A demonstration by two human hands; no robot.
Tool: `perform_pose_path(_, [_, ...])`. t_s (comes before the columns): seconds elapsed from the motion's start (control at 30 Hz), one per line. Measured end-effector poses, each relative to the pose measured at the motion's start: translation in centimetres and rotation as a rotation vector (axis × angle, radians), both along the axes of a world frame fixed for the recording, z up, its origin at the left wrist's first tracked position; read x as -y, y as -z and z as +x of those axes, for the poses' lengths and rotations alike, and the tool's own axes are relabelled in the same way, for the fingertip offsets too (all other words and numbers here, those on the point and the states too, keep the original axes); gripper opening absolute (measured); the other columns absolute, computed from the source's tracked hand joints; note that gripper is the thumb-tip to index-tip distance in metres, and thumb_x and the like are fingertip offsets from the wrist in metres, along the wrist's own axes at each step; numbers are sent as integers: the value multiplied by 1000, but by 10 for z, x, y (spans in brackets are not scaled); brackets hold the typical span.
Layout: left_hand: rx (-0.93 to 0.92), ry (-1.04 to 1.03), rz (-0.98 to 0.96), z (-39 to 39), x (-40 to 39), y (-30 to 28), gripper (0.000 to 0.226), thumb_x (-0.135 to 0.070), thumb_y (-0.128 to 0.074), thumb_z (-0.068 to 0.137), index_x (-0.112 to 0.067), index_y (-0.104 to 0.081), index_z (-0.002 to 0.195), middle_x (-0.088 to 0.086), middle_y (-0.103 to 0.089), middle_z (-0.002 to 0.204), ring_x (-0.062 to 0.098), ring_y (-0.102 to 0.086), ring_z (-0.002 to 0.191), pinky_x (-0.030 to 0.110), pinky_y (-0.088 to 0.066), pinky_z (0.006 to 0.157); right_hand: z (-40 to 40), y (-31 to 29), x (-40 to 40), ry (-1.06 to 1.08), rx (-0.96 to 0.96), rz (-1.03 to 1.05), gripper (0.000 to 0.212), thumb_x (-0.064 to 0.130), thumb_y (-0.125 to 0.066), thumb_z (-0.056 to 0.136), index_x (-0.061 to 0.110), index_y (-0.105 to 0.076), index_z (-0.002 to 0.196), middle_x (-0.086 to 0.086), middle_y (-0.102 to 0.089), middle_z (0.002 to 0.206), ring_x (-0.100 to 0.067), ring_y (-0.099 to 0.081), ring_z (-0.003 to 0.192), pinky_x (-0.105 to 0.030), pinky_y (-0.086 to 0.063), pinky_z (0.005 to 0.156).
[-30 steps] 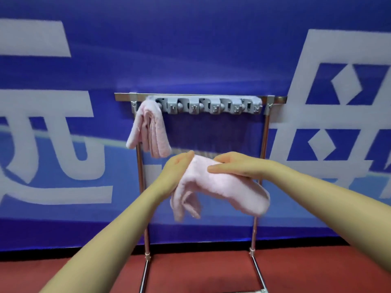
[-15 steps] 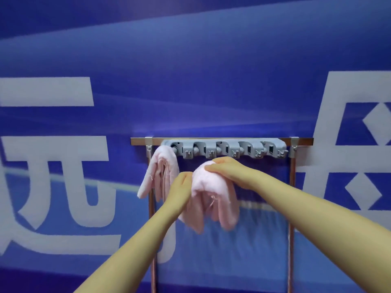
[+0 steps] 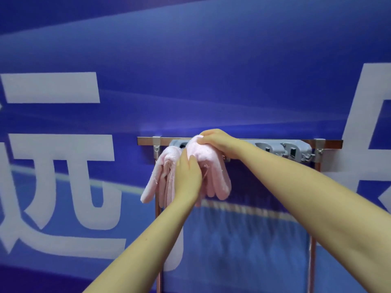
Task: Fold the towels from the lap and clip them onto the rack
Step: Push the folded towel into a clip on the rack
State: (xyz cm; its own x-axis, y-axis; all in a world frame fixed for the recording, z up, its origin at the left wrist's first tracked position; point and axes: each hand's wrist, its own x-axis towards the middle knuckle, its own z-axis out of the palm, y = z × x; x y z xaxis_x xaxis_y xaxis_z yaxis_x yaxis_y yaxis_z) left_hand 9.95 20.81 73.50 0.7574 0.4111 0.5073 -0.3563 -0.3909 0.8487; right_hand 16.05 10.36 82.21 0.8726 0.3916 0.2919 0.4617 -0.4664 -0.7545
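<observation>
— Head view: where is your pink towel (image 3: 213,176)?
— Up at the rack (image 3: 325,143), second gray clip from the left. Your right hand (image 3: 220,140) pinches its top; your left hand (image 3: 187,176) grips its middle, beside a clipped towel (image 3: 163,172).

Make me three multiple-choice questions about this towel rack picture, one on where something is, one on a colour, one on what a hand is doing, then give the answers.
1. Where does the hanging pink towel sit on the grey clip strip?
A. At its left end
B. In its middle
C. At its right end

2. What colour is the folded towel being put up?
A. White
B. Pink
C. Grey

3. What is the right hand doing?
A. Hanging idle
B. Resting flat on the wall
C. Pinching the folded towel's top at the clip strip

Answers: 1 A, it hangs beside the left bracket. 2 B, it matches the hanging one. 3 C, its fingers curl over the fold while the left hand holds the towel lower down.
</observation>
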Motion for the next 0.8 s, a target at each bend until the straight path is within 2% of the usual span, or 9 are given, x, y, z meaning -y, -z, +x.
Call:
perform_pose_path(0.1, [-24,86,-71,7,2,-10,40,-26,-29,102,-18,-49,136,6,-54,136,24,-48,129,38,-40,105,15,1,4,54,28,39,11,22,-53,88,16,-62,88,2,-59,73,-14,-54,62,-16,-39,48])
perform_pose_path(0.17, [-36,93,-54,16,3,-13,37,-23,-29,102,-10,-54,126,13,-59,127,26,-54,119,34,-40,91,24,9,4,120,75,-52,15,27,-55,86,17,-57,76,2,-53,69,-15,-48,60,-20,-37,52])
perform_pose_path(0.23, [-40,97,-29,20,4,-15,33,-23,-29,101,-10,-58,113,9,-63,109,23,-58,104,31,-37,82,31,18,0,165,175,-144,21,30,-58,86,19,-50,71,3,-47,69,-16,-41,62,-24,-35,54])
perform_pose_path(0.3, [-37,93,3,28,4,-13,28,-24,-29,100,-16,-55,108,4,-63,104,21,-59,100,32,-39,81,33,21,-3,181,300,-195,6,26,-59,87,20,-58,86,4,-55,83,-16,-49,75,-27,-40,65])
perform_pose_path(0.37, [-37,60,45,35,5,-9,29,-25,-29,100,-18,-54,114,5,-63,106,23,-60,98,34,-43,82,31,22,-2,188,374,-244,15,18,-57,84,19,-63,98,4,-59,92,-16,-54,84,-27,-41,67])
perform_pose_path(0.5, [-41,45,30,38,8,-5,38,-25,-29,100,-15,-50,130,7,-60,117,26,-58,105,37,-45,89,23,26,1,184,368,-293,30,8,-45,82,14,-70,98,0,-65,95,-18,-56,87,-27,-40,65])
perform_pose_path(0.67, [-171,-5,-121,39,14,-12,29,-11,-30,98,-6,-58,92,9,-63,104,22,-53,88,32,-44,80,13,30,-2,139,314,-376,22,7,-40,84,-2,-60,81,-15,-60,84,-26,-46,76,-34,-34,64])
perform_pose_path(0.73, [-156,33,-186,34,19,-13,29,-13,-28,98,-12,-56,89,9,-62,94,24,-55,86,34,-45,81,10,36,-1,94,218,-296,27,12,-40,88,4,-65,94,-12,-67,100,-27,-58,89,-37,-46,77])
perform_pose_path(0.8, [-160,55,-207,30,21,-13,31,-14,-28,98,-13,-59,96,9,-62,93,26,-59,88,33,-45,79,5,44,2,52,95,-135,31,13,-38,91,12,-63,108,-6,-66,112,-21,-60,101,-36,-47,90])
